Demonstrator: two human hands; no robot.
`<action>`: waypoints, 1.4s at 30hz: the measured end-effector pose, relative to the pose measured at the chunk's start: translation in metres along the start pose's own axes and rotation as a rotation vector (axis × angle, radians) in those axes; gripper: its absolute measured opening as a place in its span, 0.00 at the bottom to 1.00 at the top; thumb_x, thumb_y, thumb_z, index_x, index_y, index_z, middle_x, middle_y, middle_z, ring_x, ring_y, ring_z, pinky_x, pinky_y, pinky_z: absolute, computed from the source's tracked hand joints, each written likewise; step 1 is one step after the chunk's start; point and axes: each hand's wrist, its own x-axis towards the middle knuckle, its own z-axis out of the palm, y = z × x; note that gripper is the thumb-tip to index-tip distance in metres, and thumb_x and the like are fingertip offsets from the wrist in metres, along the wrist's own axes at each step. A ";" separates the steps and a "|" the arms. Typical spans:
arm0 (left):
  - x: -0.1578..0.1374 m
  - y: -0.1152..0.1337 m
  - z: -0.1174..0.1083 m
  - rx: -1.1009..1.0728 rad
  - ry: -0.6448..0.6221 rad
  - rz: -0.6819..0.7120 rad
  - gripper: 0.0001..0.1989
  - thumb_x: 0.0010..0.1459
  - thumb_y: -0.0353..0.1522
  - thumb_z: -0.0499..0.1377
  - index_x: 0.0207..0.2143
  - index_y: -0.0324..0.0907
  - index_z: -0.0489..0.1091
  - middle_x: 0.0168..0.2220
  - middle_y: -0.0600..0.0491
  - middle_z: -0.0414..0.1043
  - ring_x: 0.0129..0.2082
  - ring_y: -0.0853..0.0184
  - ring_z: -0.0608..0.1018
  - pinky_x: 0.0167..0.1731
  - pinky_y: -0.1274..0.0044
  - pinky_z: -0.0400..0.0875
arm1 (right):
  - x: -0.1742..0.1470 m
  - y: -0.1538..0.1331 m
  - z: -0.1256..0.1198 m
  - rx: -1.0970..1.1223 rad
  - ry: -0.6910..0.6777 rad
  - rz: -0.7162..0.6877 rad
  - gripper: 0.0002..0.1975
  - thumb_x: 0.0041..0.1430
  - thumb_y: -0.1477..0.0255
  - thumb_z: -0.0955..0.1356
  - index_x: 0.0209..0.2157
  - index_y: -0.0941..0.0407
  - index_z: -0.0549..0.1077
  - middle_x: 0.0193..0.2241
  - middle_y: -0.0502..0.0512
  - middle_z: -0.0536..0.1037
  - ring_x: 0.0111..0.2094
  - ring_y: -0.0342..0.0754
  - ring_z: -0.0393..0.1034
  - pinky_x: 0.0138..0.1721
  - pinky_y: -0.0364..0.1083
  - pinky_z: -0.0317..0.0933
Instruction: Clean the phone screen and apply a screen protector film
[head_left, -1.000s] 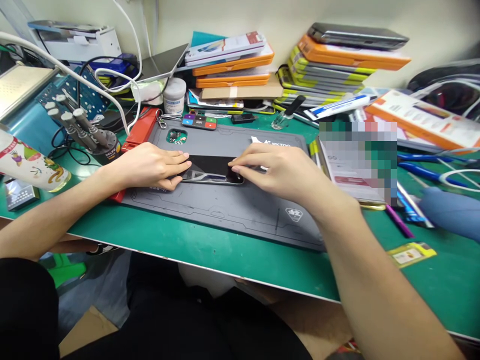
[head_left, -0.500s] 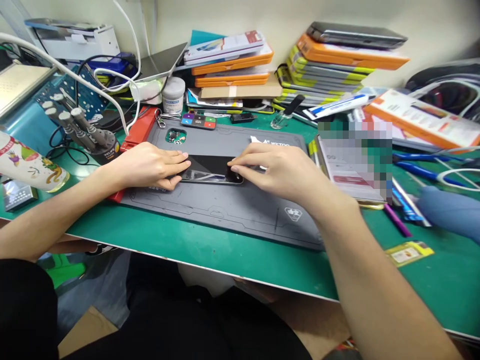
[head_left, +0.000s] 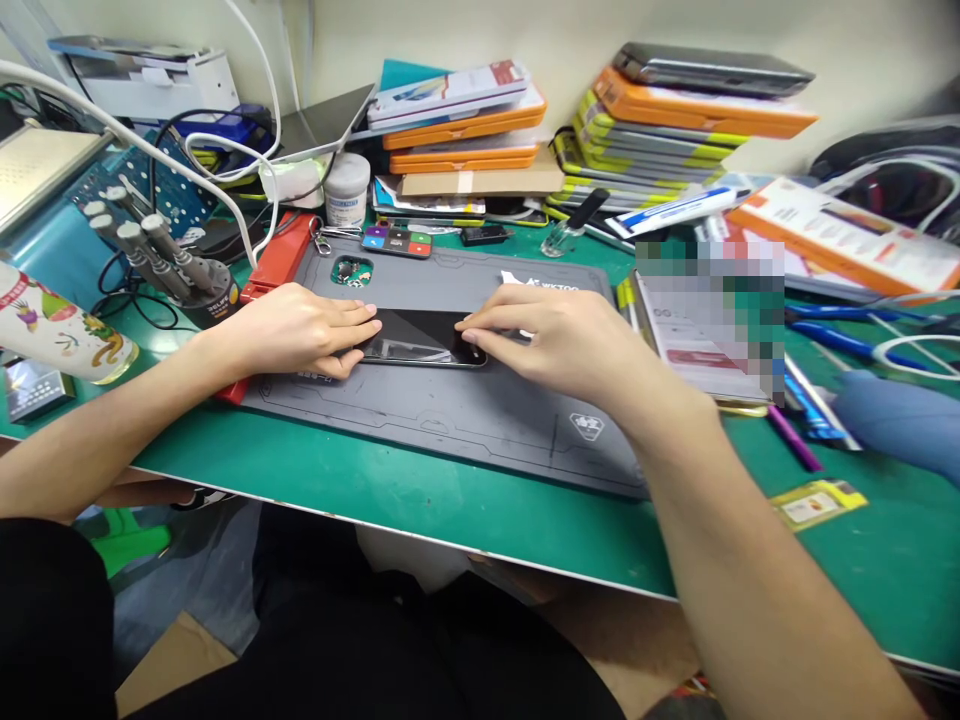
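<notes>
A black smartphone (head_left: 420, 338) lies flat, screen up, on a grey work mat (head_left: 450, 415). My left hand (head_left: 307, 330) grips the phone's left end, with its fingers over the glass and the thumb along the near edge. At the right end, my right hand (head_left: 540, 330) has thumb and index finger bent together on the phone's edge and corner. Its fingertips cover that corner, so whether anything small sits between them is hidden. Reflections streak the dark screen. Behind the phone, a recess (head_left: 352, 271) in the mat holds small metal parts.
Screwdrivers in a round stand (head_left: 199, 295) and a patterned cup (head_left: 60, 325) are at left. A white jar (head_left: 347, 190), stacked orange cases (head_left: 465, 145) and a small glass bottle (head_left: 574, 225) line the back. Blue-handled pliers (head_left: 855, 340) and a yellow packet (head_left: 817, 505) lie at right.
</notes>
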 end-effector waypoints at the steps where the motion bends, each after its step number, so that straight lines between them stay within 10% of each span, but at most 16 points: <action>1: 0.000 0.000 0.000 -0.014 0.003 -0.003 0.19 0.72 0.36 0.59 0.60 0.44 0.83 0.60 0.46 0.85 0.58 0.57 0.88 0.51 0.71 0.87 | 0.000 0.000 0.000 -0.003 0.000 -0.001 0.16 0.76 0.65 0.67 0.42 0.47 0.89 0.45 0.54 0.90 0.43 0.56 0.84 0.41 0.55 0.73; 17: -0.001 -0.003 0.001 -0.015 -0.031 0.001 0.20 0.72 0.37 0.59 0.61 0.45 0.82 0.61 0.48 0.84 0.59 0.58 0.88 0.50 0.72 0.86 | 0.000 0.005 0.001 0.026 -0.092 -0.007 0.21 0.70 0.45 0.73 0.48 0.48 0.82 0.60 0.59 0.84 0.56 0.63 0.81 0.51 0.59 0.74; 42: 0.000 -0.003 -0.002 -0.005 -0.019 -0.009 0.19 0.71 0.34 0.58 0.59 0.46 0.82 0.60 0.50 0.86 0.58 0.61 0.88 0.48 0.75 0.86 | 0.001 0.005 0.000 0.051 -0.083 -0.001 0.17 0.71 0.51 0.73 0.49 0.48 0.82 0.55 0.59 0.87 0.55 0.63 0.82 0.53 0.60 0.75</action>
